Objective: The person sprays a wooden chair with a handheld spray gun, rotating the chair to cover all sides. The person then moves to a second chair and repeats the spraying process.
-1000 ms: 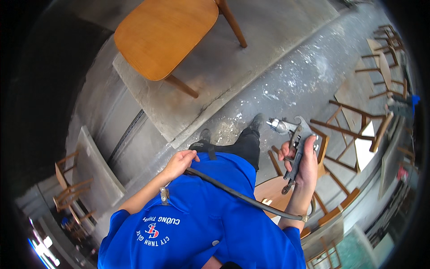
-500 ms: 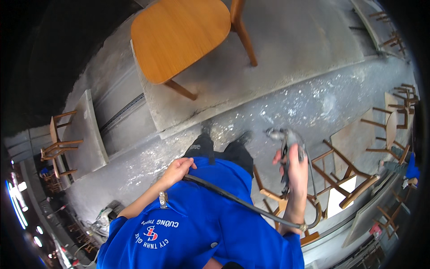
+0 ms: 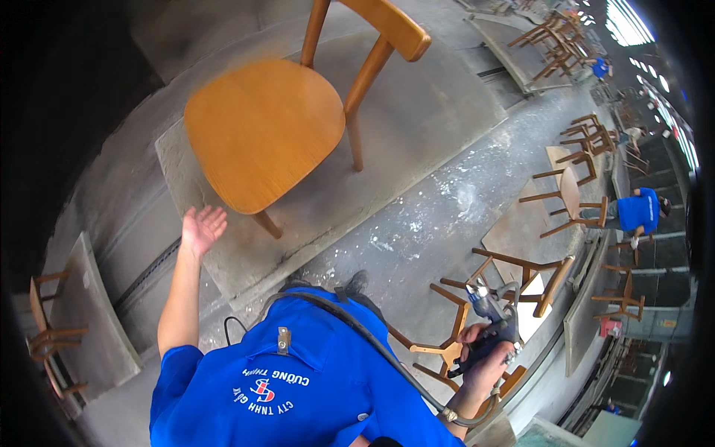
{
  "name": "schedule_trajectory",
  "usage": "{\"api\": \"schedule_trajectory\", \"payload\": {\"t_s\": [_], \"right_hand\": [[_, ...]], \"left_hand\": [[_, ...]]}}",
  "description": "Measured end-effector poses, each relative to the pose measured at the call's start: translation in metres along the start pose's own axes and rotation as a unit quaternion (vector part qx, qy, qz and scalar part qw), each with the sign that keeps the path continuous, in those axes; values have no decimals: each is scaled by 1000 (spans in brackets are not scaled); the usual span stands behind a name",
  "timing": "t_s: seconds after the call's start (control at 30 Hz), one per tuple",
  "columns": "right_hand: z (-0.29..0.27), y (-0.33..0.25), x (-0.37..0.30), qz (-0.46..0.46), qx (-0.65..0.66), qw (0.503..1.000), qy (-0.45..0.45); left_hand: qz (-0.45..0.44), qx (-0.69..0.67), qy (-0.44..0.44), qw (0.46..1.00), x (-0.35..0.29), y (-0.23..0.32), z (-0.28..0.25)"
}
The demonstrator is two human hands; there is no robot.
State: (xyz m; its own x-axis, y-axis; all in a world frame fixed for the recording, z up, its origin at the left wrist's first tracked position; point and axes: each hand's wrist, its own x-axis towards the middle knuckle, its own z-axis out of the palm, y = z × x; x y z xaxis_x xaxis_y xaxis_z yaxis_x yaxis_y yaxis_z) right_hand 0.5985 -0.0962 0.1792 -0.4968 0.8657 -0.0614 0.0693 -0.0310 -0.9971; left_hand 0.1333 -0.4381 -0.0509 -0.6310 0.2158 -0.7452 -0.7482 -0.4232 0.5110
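A wooden chair [image 3: 264, 134] with an orange-brown seat stands upright in front of me on a low grey platform [image 3: 432, 112]. My left hand [image 3: 202, 229] is stretched out with its palm up and fingers spread, beside the near left edge of the seat. It holds nothing; whether it touches the chair I cannot tell. Off to the right, my right hand [image 3: 485, 359] is wrapped round a spray gun [image 3: 493, 316] with a metal nozzle. A dark hose [image 3: 372, 339] runs from near that wrist across the front of my blue shirt.
Close by the spray gun, wooden chair frames [image 3: 447, 346] stand at the right. More chairs [image 3: 570, 195] are farther along, with a person in a blue shirt [image 3: 638, 211] among them. At left, another chair [image 3: 46, 328] is by a tilted board [image 3: 97, 316]. White specks mark the floor [image 3: 402, 231].
My left hand has left the shirt's hem and reached forward to the chair, opening out. The right hand with the spray gun is lower in view. My view has turned, showing the chair's backrest.
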Motion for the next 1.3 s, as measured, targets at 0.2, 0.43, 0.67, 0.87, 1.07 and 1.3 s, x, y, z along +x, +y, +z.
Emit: {"api": "schedule_trajectory", "payload": {"t_s": [0.2, 0.43, 0.67, 0.87, 1.07, 1.3], "right_hand": [[41, -33, -44, -112, -22, 987, 118], [75, -51, -88, -57, -56, 984, 162], [57, -84, -98, -126, -77, 980, 130], [46, -70, -58, -113, 33, 973, 197], [37, -54, 15, -53, 53, 993, 89], [39, -50, 68, -35, 18, 999, 30]], "left_hand": [[58, -54, -143, 987, 83, 69, 56], [114, -64, -137, 982, 131, 64, 86], [124, -122, -124, 977, 129, 49, 78], [146, -122, -78, 979, 114, 69, -25], [228, -99, -179, 952, 38, 64, -170], [294, -245, -32, 923, -9, -7, -144]]}}
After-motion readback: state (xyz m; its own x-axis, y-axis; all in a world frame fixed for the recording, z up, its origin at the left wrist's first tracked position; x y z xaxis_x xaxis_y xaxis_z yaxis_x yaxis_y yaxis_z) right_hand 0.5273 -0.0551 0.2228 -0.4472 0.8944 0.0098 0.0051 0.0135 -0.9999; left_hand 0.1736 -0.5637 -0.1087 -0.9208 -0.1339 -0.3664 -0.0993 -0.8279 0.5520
